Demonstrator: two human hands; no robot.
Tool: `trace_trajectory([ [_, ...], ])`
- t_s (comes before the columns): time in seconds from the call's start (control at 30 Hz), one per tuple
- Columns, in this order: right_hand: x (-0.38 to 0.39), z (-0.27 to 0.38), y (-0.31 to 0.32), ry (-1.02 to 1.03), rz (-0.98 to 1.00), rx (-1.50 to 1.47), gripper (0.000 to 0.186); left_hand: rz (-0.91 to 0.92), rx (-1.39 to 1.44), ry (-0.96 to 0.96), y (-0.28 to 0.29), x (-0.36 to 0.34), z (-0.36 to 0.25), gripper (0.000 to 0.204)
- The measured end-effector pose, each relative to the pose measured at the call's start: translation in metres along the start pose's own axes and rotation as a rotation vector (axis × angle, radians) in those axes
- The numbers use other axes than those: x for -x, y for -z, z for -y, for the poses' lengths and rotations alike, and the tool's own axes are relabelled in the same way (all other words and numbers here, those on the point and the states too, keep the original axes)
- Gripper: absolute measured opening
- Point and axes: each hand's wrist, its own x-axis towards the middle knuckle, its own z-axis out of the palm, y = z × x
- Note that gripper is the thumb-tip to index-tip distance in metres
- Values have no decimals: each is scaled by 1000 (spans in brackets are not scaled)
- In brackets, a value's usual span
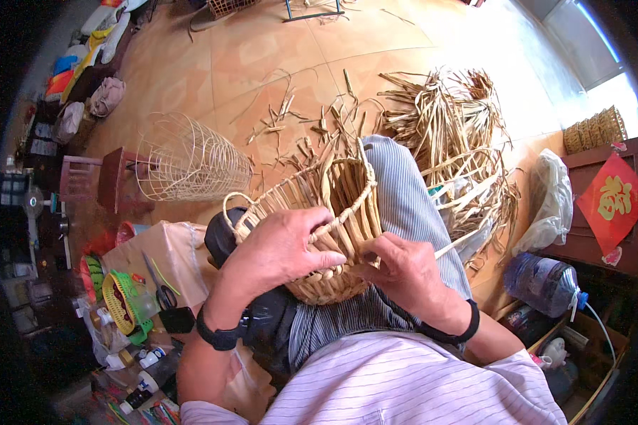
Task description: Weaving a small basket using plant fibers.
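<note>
A half-woven basket (319, 289) of twisted dried plant strips rests tilted on my lap, with a looped handle at its left and upright strips inside the rim. My left hand (280, 248) grips its near wall, fingers over the rim and thumb along the outside. At the basket's right side, my right hand (404, 273) is closed, thumb and fingertips pinched against the weave. What sits between those fingertips is hidden. From behind that hand a pale strip (461, 242) runs out toward a large bundle of dried leaf strips (439, 113) on the floor.
Cut scraps (319, 127) litter the tiles ahead. An open wire frame (191, 159) lies left, beside a small wooden stool (120, 180). Scissors (164, 294) and a yellow plastic basket (120, 304) are at my near left. To the right are a large water bottle (542, 283) and a cabinet (588, 177).
</note>
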Motion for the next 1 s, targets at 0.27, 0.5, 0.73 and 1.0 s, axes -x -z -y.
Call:
trace_trajectory([
  [0.27,-4,6,-11,89,-94,73,26,124,83,99,4,-8,-4,42],
  [0.5,-3,6,-13,51,-64,5,26,117,87,87,0,-11,0,44],
  [0.73,-9,4,-8,-96,5,-274,15,182,104,167,2,-12,1,47],
  [1.0,-9,0,-10,-91,0,-231,12,179,-5,161,3,-17,9,58],
])
